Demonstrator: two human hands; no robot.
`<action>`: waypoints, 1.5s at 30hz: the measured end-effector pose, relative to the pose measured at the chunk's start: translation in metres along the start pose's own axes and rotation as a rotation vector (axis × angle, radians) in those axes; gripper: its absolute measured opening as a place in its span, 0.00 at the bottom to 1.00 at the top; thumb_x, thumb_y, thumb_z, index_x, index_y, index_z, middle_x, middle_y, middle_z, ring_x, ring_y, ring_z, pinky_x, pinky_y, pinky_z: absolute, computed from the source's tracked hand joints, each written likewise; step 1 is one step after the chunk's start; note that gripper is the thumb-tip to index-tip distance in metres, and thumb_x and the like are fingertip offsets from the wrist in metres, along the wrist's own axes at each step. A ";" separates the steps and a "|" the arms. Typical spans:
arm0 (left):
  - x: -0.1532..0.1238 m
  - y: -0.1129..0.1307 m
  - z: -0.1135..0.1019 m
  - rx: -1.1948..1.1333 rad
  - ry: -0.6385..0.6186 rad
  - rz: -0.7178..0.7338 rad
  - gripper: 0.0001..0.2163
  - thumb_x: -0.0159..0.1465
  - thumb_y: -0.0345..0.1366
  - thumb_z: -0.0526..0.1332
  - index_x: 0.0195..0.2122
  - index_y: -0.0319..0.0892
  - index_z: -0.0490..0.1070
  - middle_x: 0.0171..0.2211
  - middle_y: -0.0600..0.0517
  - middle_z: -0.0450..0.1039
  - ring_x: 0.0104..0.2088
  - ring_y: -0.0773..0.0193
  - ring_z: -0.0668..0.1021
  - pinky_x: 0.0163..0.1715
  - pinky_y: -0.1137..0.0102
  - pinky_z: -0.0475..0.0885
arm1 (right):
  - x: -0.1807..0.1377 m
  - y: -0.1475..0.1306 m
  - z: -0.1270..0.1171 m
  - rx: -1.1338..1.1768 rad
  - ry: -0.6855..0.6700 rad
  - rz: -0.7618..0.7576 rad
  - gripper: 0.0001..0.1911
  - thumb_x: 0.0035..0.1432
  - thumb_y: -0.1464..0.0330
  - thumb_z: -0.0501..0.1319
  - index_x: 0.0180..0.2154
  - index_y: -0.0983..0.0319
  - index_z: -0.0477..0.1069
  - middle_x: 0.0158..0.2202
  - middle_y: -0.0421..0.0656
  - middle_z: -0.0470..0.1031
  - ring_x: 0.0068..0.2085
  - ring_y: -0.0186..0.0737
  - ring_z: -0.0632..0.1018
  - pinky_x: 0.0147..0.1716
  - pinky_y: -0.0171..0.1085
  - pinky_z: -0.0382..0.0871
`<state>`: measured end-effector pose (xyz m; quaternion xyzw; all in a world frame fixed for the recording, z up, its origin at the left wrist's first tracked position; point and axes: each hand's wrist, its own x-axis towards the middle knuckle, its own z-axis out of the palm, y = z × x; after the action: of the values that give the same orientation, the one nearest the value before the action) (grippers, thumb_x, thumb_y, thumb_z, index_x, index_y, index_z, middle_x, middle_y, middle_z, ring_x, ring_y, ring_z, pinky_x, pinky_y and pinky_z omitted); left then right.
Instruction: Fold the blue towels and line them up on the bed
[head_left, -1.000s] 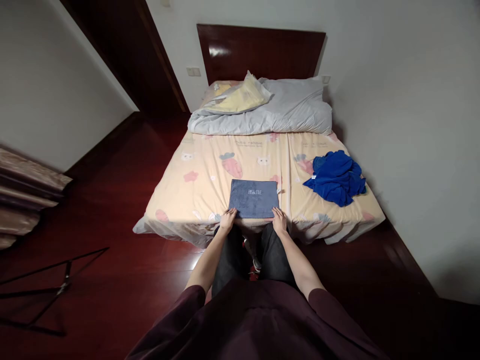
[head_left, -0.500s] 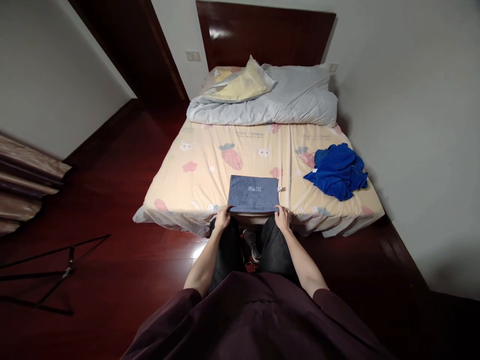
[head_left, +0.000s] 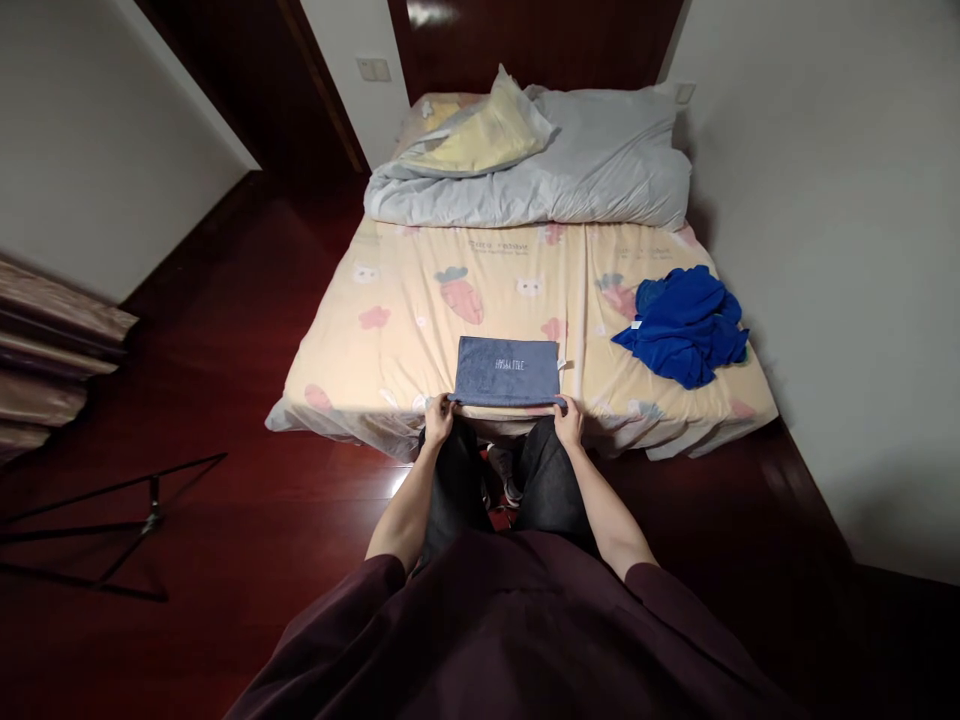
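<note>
A grey-blue towel (head_left: 506,372) with white lettering lies flat near the front edge of the bed, a small white tag sticking out on its right side. Its near edge looks rolled or folded over. My left hand (head_left: 438,418) pinches the near left corner between thumb and fingers. At the near right corner, my right hand (head_left: 568,420) grips the same edge in a like way. Both hands are closed on the cloth, just over the mattress edge.
The bed (head_left: 390,350) has a yellow patterned sheet. A crumpled blue cloth (head_left: 686,325) lies at its right side. A grey quilt (head_left: 600,170) and a yellow pillow (head_left: 480,135) are at the head. Black tripod legs (head_left: 150,520) stand on the floor at left.
The towel's near edge has moved slightly away from me, with both hands on its corners, so its visible face is shorter. The view has tilted down a little.
</note>
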<state>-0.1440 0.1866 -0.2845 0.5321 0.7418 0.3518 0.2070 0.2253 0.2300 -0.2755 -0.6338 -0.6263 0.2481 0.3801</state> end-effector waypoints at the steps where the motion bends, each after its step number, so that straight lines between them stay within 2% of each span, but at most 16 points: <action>1: 0.001 -0.001 0.001 -0.002 -0.004 -0.004 0.11 0.71 0.37 0.58 0.51 0.41 0.74 0.48 0.40 0.80 0.48 0.52 0.82 0.53 0.57 0.77 | 0.001 0.000 0.001 -0.009 0.003 0.012 0.18 0.67 0.67 0.56 0.54 0.63 0.78 0.55 0.54 0.83 0.53 0.50 0.83 0.57 0.45 0.76; 6: -0.001 -0.002 0.005 -0.003 0.001 -0.010 0.11 0.74 0.40 0.55 0.49 0.43 0.73 0.45 0.41 0.80 0.47 0.52 0.82 0.52 0.57 0.77 | 0.003 0.001 0.004 -0.073 0.033 0.050 0.18 0.69 0.66 0.55 0.53 0.64 0.77 0.54 0.57 0.82 0.54 0.52 0.82 0.57 0.45 0.75; 13: -0.002 0.002 0.012 -0.018 0.046 -0.033 0.13 0.76 0.41 0.52 0.52 0.43 0.70 0.45 0.40 0.80 0.47 0.51 0.82 0.53 0.56 0.77 | 0.004 -0.001 0.010 -0.076 0.080 0.146 0.24 0.74 0.59 0.54 0.64 0.65 0.66 0.46 0.53 0.83 0.48 0.53 0.83 0.52 0.44 0.74; 16: -0.003 0.005 0.013 -0.028 0.088 -0.034 0.12 0.76 0.41 0.51 0.51 0.43 0.69 0.44 0.41 0.79 0.46 0.52 0.81 0.52 0.57 0.76 | 0.005 0.000 0.013 -0.084 0.111 0.153 0.21 0.75 0.58 0.53 0.60 0.64 0.67 0.44 0.53 0.83 0.47 0.52 0.83 0.50 0.42 0.74; 20: -0.006 0.008 0.013 -0.051 0.160 -0.020 0.10 0.74 0.41 0.52 0.49 0.43 0.68 0.42 0.42 0.78 0.43 0.53 0.81 0.49 0.59 0.77 | 0.007 0.003 0.014 -0.102 0.081 0.141 0.18 0.75 0.57 0.53 0.55 0.61 0.69 0.41 0.50 0.83 0.43 0.50 0.84 0.45 0.40 0.74; 26: -0.010 0.011 0.011 0.078 0.178 0.013 0.08 0.72 0.37 0.55 0.48 0.44 0.69 0.41 0.43 0.76 0.43 0.52 0.79 0.50 0.59 0.76 | 0.008 0.006 0.015 -0.153 0.067 0.122 0.15 0.74 0.58 0.54 0.52 0.61 0.70 0.40 0.48 0.83 0.41 0.47 0.83 0.44 0.39 0.74; 31: -0.012 0.015 0.010 0.114 0.187 0.042 0.10 0.73 0.36 0.53 0.51 0.42 0.70 0.46 0.40 0.77 0.50 0.50 0.79 0.54 0.58 0.75 | 0.006 0.006 0.015 -0.177 0.075 0.095 0.15 0.74 0.60 0.53 0.51 0.61 0.72 0.37 0.47 0.82 0.40 0.47 0.82 0.45 0.39 0.74; 35: -0.013 0.015 0.010 0.114 0.160 0.046 0.13 0.75 0.36 0.52 0.54 0.41 0.72 0.48 0.38 0.76 0.53 0.49 0.78 0.57 0.57 0.73 | 0.006 0.005 0.014 -0.213 0.102 0.042 0.14 0.73 0.63 0.53 0.49 0.61 0.75 0.40 0.49 0.82 0.43 0.48 0.82 0.48 0.41 0.75; 41: -0.012 0.013 0.009 0.121 0.141 0.061 0.15 0.75 0.36 0.52 0.56 0.42 0.75 0.50 0.39 0.78 0.54 0.48 0.78 0.59 0.56 0.73 | 0.007 0.005 0.012 -0.239 0.103 -0.017 0.17 0.73 0.64 0.54 0.49 0.62 0.79 0.42 0.52 0.83 0.47 0.49 0.81 0.53 0.43 0.74; 45: -0.011 0.014 0.008 0.134 0.099 0.027 0.16 0.74 0.37 0.53 0.55 0.42 0.77 0.47 0.39 0.79 0.52 0.47 0.78 0.57 0.54 0.74 | 0.006 0.004 0.011 -0.241 0.097 -0.021 0.18 0.73 0.64 0.54 0.47 0.61 0.82 0.44 0.52 0.84 0.50 0.51 0.79 0.57 0.46 0.72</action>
<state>-0.1259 0.1812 -0.2801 0.5367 0.7657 0.3302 0.1291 0.2197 0.2385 -0.2844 -0.6794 -0.6392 0.1360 0.3336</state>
